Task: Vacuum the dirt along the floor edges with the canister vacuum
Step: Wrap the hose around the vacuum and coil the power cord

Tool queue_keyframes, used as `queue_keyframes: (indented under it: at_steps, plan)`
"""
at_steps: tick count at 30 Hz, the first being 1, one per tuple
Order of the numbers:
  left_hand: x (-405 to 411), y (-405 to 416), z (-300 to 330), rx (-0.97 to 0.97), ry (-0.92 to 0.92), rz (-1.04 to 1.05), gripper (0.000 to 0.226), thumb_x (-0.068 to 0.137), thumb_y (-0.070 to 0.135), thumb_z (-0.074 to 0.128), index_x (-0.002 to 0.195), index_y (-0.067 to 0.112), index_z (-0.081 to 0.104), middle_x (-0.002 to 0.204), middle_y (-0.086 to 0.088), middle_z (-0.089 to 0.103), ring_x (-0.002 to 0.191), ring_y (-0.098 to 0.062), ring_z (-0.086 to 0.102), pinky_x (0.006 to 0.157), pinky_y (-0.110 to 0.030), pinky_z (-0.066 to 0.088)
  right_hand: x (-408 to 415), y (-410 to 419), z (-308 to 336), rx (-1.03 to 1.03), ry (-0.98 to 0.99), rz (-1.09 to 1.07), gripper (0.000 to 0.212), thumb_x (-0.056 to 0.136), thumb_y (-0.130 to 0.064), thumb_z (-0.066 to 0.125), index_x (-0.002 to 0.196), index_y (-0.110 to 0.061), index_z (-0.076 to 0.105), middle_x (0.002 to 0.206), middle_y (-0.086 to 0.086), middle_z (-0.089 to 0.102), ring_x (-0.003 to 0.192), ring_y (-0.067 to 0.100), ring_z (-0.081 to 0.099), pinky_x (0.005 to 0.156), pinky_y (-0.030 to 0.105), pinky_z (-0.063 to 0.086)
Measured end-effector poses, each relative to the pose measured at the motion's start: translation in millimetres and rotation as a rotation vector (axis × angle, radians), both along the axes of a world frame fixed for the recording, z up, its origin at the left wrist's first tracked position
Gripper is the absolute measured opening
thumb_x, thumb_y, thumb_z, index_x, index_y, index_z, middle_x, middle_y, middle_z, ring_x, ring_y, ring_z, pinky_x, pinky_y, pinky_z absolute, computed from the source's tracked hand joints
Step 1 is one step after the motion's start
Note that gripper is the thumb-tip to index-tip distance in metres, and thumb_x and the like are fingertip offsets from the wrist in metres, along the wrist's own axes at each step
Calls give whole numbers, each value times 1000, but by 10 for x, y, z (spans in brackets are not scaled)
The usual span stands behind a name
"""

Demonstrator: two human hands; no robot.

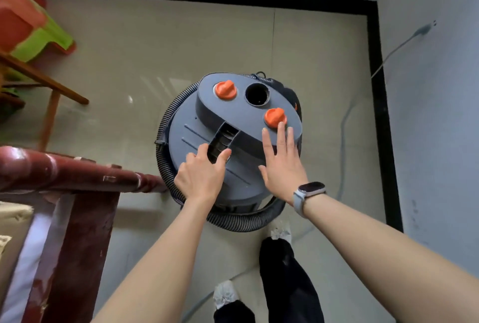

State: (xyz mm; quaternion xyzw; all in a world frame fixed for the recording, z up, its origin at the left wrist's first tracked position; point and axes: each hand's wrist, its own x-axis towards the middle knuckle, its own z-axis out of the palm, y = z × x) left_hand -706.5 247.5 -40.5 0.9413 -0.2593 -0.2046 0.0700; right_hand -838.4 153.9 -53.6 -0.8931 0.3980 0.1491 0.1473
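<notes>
Grey round plastic canister vacuum (228,141) stands on floor directly ahead of both hands, oval top running upper-left to lower-right; left hand (201,175) curls fingers into its carry-handle slot, right hand (281,164) lies flat, fingers straight, beside nearer orange knob (275,117).

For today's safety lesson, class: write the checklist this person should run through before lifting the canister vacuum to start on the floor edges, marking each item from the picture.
1. Left hand on the carry handle: ok, its fingers curl into the handle recess.
2. Right hand steadying the canister vacuum: ok, fingers flat on the lid, tips by an orange knob.
3. Hose free to use: not ok, it is coiled round the canister.
4. Plug in a socket: not ok, it hangs bare against the wall.
5. Round port on top: cannot tell whether it should be open.
</notes>
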Motion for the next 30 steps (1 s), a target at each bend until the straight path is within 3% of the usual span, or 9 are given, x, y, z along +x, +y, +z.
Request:
queue_keyframes:
  at_steps: [5,11,17,20,23,27,30]
  plan:
    - [130,-626,82,-22,83,155,74,86,68,41,143,24,28,128,-13,53,113,-40,53,87,-42,41,257,-936,121,21,70,212,83,97,-30,45,150,-18,-17,153,19,-28,144,37,-16,118,50,4]
    - [379,-1215,138,-85,175,344,84,84,64,51,147,22,14,141,-15,40,120,-43,47,95,-47,38,511,-1315,175,45,56,236,81,98,-33,43,150,-19,-17,156,12,-24,145,30,-17,117,51,3]
    - [685,-1729,157,-147,250,418,89,89,57,50,149,35,-11,151,-14,24,124,-42,45,97,-46,37,992,-1691,157,126,59,242,95,94,-42,52,147,-19,-24,154,11,-30,145,27,-18,117,49,0]
    - [906,-1955,127,-151,233,338,87,89,58,47,147,39,-16,155,-14,10,129,-41,39,97,-49,38,1283,-1974,167,139,75,256,101,91,-45,56,147,-19,-25,155,12,-29,146,27,-17,118,48,0]
    - [1264,-2103,112,-123,113,195,91,86,62,50,148,37,-11,157,-10,-5,140,-38,17,101,-51,35,1568,-2269,183,158,70,260,103,90,-45,58,146,-22,-26,155,9,-27,146,26,-16,118,48,1]
    - [1960,-2214,53,-18,-21,-81,91,85,68,44,149,35,-12,157,-5,-22,144,-30,-18,116,-54,8,1953,-2579,172,175,85,256,106,87,-54,57,146,-25,-26,155,9,-29,146,26,-16,118,49,0]
    - [2458,-2364,8,90,5,-209,88,83,75,33,150,34,-9,157,-1,-21,143,-26,-23,115,-55,0,2313,-2769,162,202,82,252,108,85,-60,55,146,-27,-27,151,10,-35,146,26,-17,117,48,-1]
